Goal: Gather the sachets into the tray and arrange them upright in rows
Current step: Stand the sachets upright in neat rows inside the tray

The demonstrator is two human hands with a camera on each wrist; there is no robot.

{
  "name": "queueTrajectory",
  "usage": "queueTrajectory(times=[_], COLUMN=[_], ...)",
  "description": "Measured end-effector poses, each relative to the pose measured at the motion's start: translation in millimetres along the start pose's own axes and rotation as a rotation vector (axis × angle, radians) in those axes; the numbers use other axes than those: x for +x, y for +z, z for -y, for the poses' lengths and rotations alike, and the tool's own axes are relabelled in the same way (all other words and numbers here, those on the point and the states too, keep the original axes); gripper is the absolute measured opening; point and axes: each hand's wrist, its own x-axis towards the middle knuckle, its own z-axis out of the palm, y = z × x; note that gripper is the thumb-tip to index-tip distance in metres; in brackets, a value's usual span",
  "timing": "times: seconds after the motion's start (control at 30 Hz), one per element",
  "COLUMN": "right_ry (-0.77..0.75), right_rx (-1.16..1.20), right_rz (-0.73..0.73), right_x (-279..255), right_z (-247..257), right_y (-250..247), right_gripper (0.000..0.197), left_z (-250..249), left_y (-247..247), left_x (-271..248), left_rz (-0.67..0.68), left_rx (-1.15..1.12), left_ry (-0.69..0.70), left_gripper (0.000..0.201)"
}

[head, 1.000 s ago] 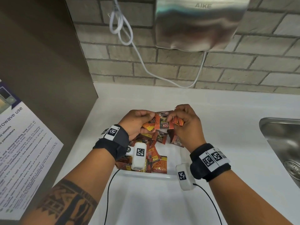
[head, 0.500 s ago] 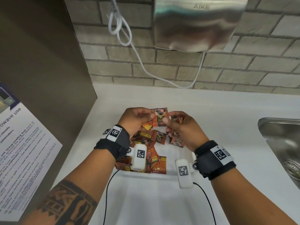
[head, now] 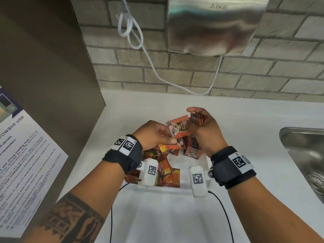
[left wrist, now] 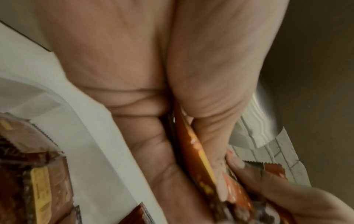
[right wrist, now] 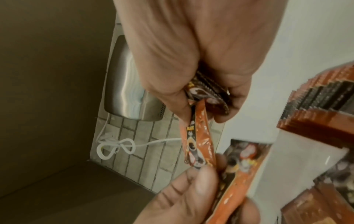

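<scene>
Both hands hover over the white tray (head: 177, 189), which lies on the counter. My right hand (head: 191, 120) grips a small stack of sachets (head: 199, 119) on edge, also seen in the right wrist view as the stack (right wrist: 208, 97). One orange sachet (head: 178, 128) spans between the hands, with my right thumb and my left fingers both pinching it; the right wrist view shows this sachet (right wrist: 197, 136) edge on. My left hand (head: 168, 135) also holds further orange sachets (left wrist: 201, 166). Loose sachets (head: 168, 174) lie in the tray's left half. A short upright row (head: 192, 142) stands at its far right.
A steel sink (head: 306, 155) is set into the counter at the right. A brown panel (head: 52, 67) with a printed notice (head: 22, 155) closes off the left side. A steel hand dryer (head: 215, 25) and its white cable (head: 154, 71) hang on the brick wall behind.
Both hands have lifted slightly. The right hand has turned so its stack stands on edge, and the single orange sachet has tilted over towards the right hand.
</scene>
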Motion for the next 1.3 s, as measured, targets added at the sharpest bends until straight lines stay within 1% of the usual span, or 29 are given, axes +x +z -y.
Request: queueTrajectory(times=[0.1,0.17,0.23,0.3,0.37,0.43,0.47,0.53,0.6,0.67,0.73,0.8,0.87,0.9,0.93,1.0,1.07,1.1,1.2,1.23,1.3], right_ry=[-0.044,-0.043,-0.051,-0.048,-0.03,-0.033,-0.043,-0.059,-0.074,-0.072,-0.051,-0.06,-0.082,-0.076,-0.054,0.028,0.061,0.064,0.095,0.11,0.16], right_rx=[-0.127,-0.174,-0.127,-0.02,0.052,0.036,0.024,0.015,0.012,0.064,0.14,0.14,0.058,0.002,-0.042,-0.065,-0.093,-0.095,0.003,0.023,0.045], right_rz=[0.093,0.151,0.14,0.082,0.053,0.07,0.082,0.09,0.098,0.13,0.14,0.089,0.026,0.021,0.048,0.159,0.24,0.235,0.138,0.122,0.157], right_x=[3,3,2,0,-3,-6,-7,-7,-8,-8,-6,-1,2,2,2,0,-2,-3,-3,-3,-3], right_z=[3,5,6,7,5,1,0,-1,2,5,7,7,4,3,1,0,-1,-1,-1,-1,-2], right_y=[-10,-12,-8,-3,2,5,6,7,7,6,3,0,-4,-5,-6,-6,-6,-5,-4,-5,-8], right_gripper=[0.033,0.033,0.031,0.031,0.04,0.05,0.052,0.051,0.045,0.043,0.045,0.043,0.034,0.03,0.03,0.036,0.037,0.035,0.032,0.032,0.036], left_z=[0,1,0,0,3,6,7,7,7,6,5,5,3,3,2,1,0,-1,0,0,-1], left_y=[-8,-10,-7,0,5,8,9,11,12,12,9,4,-1,-2,-3,-4,-5,-6,-8,-9,-11], left_x=[-1,-1,1,2,4,5,6,7,7,6,6,4,2,2,2,3,3,2,0,0,0], left_rz=[-0.056,-0.06,-0.031,-0.023,-0.044,-0.071,-0.087,-0.112,-0.105,-0.089,-0.092,-0.1,-0.11,-0.118,-0.123,-0.11,-0.078,-0.066,-0.009,-0.02,-0.117], left_rx=[-0.016,-0.04,-0.058,-0.109,-0.239,-0.37,-0.396,-0.386,-0.371,-0.357,-0.353,-0.348,-0.344,-0.344,-0.343,-0.327,-0.279,-0.266,-0.293,-0.288,-0.254], left_ry=[0.004,-0.004,-0.007,-0.008,-0.009,-0.016,-0.019,-0.027,-0.026,-0.01,0.006,0.031,0.057,0.069,0.087,0.128,0.142,0.139,0.105,0.109,0.144], left_gripper=[0.016,0.017,0.019,0.022,0.024,0.029,0.031,0.029,0.024,0.023,0.015,0.011,0.01,0.013,0.017,0.025,0.024,0.024,0.028,0.029,0.031])
